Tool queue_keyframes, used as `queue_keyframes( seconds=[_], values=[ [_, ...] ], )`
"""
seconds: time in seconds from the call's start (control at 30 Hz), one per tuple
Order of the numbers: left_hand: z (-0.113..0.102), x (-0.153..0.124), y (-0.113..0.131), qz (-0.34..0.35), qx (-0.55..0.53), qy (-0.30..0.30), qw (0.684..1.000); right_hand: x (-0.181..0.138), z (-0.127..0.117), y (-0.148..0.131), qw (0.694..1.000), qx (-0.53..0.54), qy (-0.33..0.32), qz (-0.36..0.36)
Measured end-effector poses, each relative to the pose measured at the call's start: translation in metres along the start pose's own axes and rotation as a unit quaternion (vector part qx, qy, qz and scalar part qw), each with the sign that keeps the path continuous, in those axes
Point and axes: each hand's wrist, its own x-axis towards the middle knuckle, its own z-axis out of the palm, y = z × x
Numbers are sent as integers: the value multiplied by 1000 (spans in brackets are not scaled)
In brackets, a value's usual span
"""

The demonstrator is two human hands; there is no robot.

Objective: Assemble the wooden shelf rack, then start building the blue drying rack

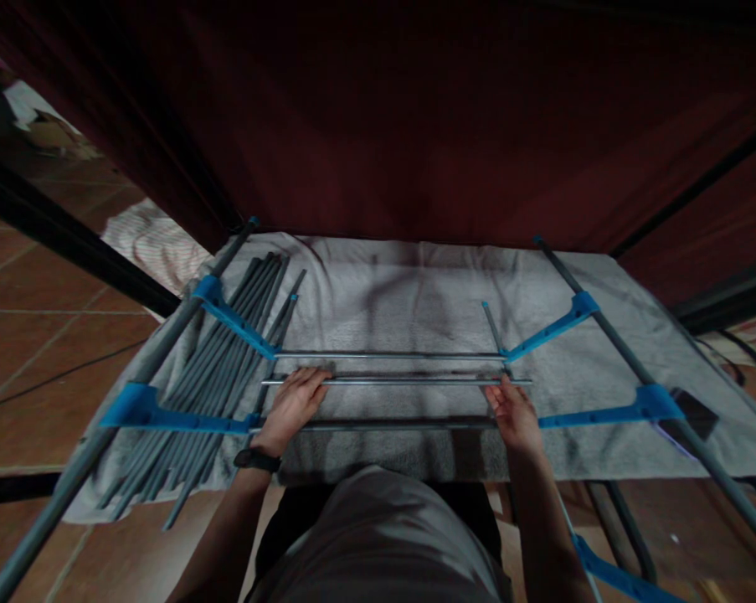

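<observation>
A thin grey metal tube (408, 382) runs crosswise in front of me, with my left hand (297, 400) gripping it near its left end. Close to the tube's other end, the fingers of my right hand (511, 409) close around it. Two similar crossbars lie parallel to it: a far crossbar (390, 356) and a near crossbar (390, 425). Blue plastic brackets join these to long grey poles: a left bracket (182, 416) on the left pole (164, 347), and a right bracket (604, 414) on the right pole (635, 360).
Several loose grey tubes (227, 368) lie in a pile at the left on the cloth-covered table (403, 293). A dark flat object (695, 414) rests beneath the right pole. Dark red fabric (415, 126) hangs behind the table. Another blue bracket (622, 578) shows at lower right.
</observation>
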Motion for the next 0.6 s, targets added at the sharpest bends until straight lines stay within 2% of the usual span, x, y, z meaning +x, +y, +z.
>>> queue_keyframes(
  seconds=[0.17, 0.4, 0.6],
  values=[
    [-3, 0, 4, 5, -19, -10, 1000, 0, 1, -1, 1000, -7, 6, -4],
    [-8, 1, 6, 15, -27, -17, 999, 0, -1, -2, 1000, 7, -24, -13],
    [-5, 1, 5, 17, -8, -17, 1000, 0, -1, 1, 1000, 10, -7, -21]
  ],
)
